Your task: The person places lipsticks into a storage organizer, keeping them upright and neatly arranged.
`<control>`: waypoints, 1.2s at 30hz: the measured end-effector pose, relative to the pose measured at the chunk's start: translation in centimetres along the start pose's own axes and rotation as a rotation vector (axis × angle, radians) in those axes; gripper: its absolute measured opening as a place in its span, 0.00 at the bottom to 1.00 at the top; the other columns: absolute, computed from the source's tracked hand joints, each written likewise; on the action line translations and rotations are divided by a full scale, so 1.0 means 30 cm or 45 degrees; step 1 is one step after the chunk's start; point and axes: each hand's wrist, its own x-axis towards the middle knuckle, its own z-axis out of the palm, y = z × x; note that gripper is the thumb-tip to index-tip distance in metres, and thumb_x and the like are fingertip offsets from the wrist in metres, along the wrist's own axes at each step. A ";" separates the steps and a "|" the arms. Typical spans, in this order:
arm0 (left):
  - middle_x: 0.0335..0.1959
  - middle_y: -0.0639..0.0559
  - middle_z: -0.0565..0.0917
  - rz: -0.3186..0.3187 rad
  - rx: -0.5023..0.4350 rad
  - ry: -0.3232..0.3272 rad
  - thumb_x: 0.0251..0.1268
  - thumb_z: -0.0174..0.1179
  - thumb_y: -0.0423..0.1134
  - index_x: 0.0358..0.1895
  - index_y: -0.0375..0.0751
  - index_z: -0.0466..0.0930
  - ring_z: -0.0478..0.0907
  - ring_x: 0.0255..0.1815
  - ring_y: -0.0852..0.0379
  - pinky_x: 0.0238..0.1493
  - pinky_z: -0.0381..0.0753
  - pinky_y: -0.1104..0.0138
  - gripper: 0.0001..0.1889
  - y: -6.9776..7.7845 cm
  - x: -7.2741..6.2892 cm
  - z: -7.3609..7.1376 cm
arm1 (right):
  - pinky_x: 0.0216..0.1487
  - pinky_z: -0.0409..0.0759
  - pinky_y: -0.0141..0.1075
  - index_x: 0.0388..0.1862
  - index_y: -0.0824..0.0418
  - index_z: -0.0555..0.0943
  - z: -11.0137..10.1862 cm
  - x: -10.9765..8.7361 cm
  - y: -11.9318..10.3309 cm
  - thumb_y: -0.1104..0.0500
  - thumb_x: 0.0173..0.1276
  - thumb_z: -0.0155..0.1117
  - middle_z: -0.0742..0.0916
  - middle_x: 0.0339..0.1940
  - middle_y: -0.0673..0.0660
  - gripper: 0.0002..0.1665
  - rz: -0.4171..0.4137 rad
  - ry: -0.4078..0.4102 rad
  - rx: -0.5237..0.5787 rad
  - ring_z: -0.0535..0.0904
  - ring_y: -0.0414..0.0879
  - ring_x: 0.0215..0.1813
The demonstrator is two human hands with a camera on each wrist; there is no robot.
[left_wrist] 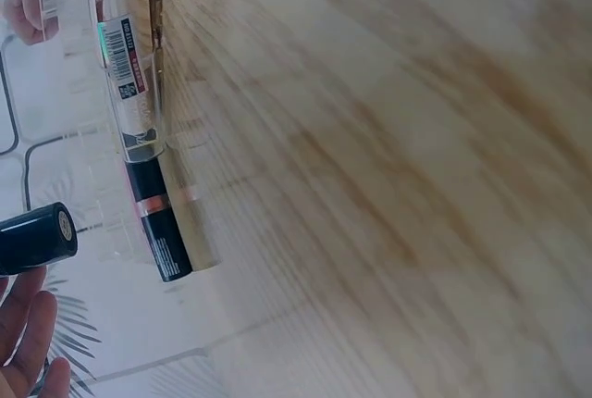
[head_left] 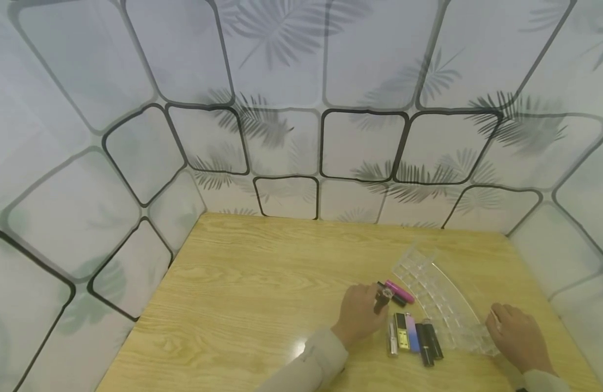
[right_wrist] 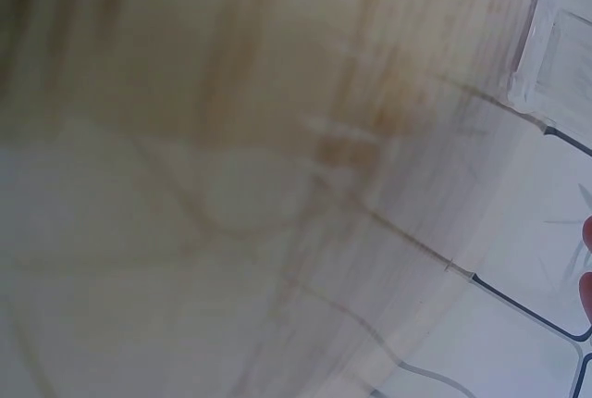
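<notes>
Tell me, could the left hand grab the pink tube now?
Probably yes: the pink tube lies close to the left hand, though a black tube lies between and the hand holds another dark tube.

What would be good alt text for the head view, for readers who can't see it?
A person's left hand holds a dark tube above a wood-grain table. To its right lie five slim cosmetic-like items, with a clear compartmented tray beyond and the right hand at the tray's near end.
</notes>
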 end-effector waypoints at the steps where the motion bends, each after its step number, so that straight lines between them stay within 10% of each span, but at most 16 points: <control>1: 0.27 0.62 0.84 0.004 -0.005 0.005 0.47 0.67 0.45 0.35 0.48 0.75 0.74 0.24 0.68 0.37 0.74 0.77 0.13 0.002 0.002 0.002 | 0.22 0.72 0.53 0.26 0.69 0.76 0.000 -0.001 -0.002 0.63 0.52 0.52 0.81 0.21 0.63 0.08 0.046 -0.001 0.029 0.76 0.58 0.23; 24: 0.19 0.62 0.78 0.141 -0.064 0.030 0.48 0.67 0.47 0.35 0.45 0.77 0.67 0.19 0.72 0.35 0.73 0.80 0.14 0.069 0.081 0.062 | 0.18 0.70 0.44 0.24 0.67 0.75 0.012 -0.011 0.011 0.64 0.51 0.53 0.79 0.17 0.58 0.06 0.055 -0.021 0.019 0.72 0.51 0.19; 36: 0.22 0.65 0.78 0.115 -0.063 -0.095 0.53 0.64 0.50 0.37 0.49 0.77 0.68 0.22 0.72 0.34 0.71 0.80 0.13 0.106 0.116 0.087 | 0.20 0.70 0.44 0.25 0.66 0.75 0.008 -0.010 0.007 0.65 0.52 0.53 0.79 0.19 0.57 0.05 0.094 -0.051 0.034 0.73 0.51 0.21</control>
